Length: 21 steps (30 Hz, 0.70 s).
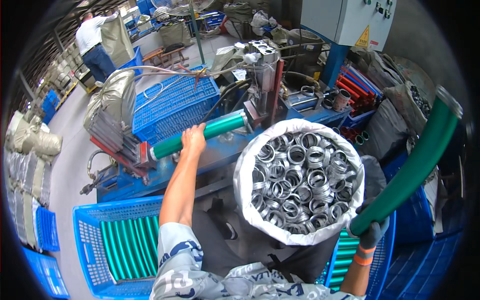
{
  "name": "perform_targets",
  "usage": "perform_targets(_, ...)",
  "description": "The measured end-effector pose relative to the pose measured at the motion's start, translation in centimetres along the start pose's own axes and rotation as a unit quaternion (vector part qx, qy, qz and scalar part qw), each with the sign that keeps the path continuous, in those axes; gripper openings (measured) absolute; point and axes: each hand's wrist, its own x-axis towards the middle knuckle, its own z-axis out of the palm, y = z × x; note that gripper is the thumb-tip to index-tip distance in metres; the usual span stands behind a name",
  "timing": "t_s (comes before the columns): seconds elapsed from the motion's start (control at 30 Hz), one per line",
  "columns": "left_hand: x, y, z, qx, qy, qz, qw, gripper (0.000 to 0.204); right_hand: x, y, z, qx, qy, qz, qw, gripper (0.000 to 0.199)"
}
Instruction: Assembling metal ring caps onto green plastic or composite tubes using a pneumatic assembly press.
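Note:
My bare left hand (194,140) is wrapped round a shiny green tube (223,126) that lies across the blue machine bench. Metal blocks (144,154) stand at both ends of this tube, and a silver ring shows at its right end. On the right, my gloved right hand (373,234) grips a second green tube (411,184) near its lower end. That tube slants up to the far right, with a metal ring (450,101) at its top. Between my arms stands a white woven sack (245,197) full of silver metal rings (296,176).
Blue crates hold more green tubes (131,245) at lower left and under my right arm. A blue crate (175,102) sits behind the bench. A grey control box (345,22) stands far right, near red and blue tubes (357,86). A person (96,47) handles a sack at far left.

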Motion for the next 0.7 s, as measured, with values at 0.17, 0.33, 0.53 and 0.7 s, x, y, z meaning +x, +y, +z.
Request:
perform_targets(0.17, -0.1, -0.5, 0.2, -0.028, 0.029, -0.014, 0.999, 0.053, -0.5, 1.7, -0.3, 0.005, -0.004, 0.024, 1.0, 0.086)
perform_targets(0.33, -1.0, -0.7, 2.2, 0.042, 0.143, 0.002, 0.989, 0.038, -1.0, 2.3, -0.4, 0.041, -0.018, 0.013, 0.999, 0.083)
perform_targets(0.53, -3.6, -1.5, 2.9, 0.054, 0.219, 0.01, 0.974, 0.041, -5.6, 0.8, -7.5, -0.023, 0.108, 0.059, 0.992, 0.074)
perform_targets(0.7, -2.0, 1.8, 3.0, 0.069, 0.236, 0.049, 0.968, 0.042, -23.9, 6.0, -32.1, -0.222, 0.319, 0.099, 0.916, 0.06)
